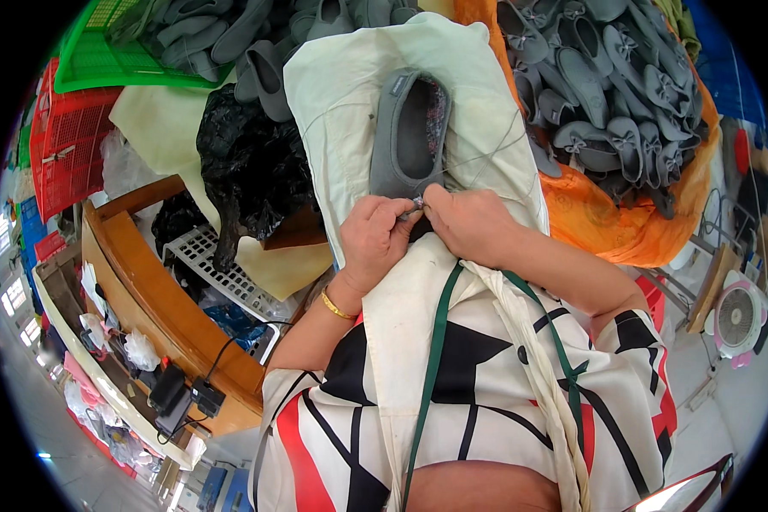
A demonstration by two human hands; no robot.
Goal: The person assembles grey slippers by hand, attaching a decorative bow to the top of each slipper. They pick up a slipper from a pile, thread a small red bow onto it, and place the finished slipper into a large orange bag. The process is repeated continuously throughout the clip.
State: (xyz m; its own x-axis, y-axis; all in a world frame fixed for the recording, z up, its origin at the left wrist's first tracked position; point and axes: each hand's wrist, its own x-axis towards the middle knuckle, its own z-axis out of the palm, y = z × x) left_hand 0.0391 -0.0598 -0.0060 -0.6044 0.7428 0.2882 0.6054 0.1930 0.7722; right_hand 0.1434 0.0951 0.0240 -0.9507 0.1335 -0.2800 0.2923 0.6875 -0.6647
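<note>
Above a patterned top and a cream apron [394,375], a worker's two hands meet at the near end of a gray shoe [411,141]. The left hand [374,239], a gold bracelet [336,305] at its wrist, and the right hand [468,224] each pinch finger to thumb around a small dark piece [418,203] at the toe, too covered to identify. The shoe lies sole down on a pale cloth [333,98], toe toward the worker, crossed nearby by fine dark thread [509,141]. It looks light and soft, with a matte, felt-like upper unlikely to slip; the rim would probably flex under pressure, making the sides or the heel the surest hold. Its plain gray outside gives way to a speckled, multicolored lining, with a small label near the heel. Beyond, a black bag [247,162] slumps at left, an orange sack [610,229] at right brims with gray bow-trimmed shoes [582,81], and a green basket [90,55] holds more gray pairs at far left.
</note>
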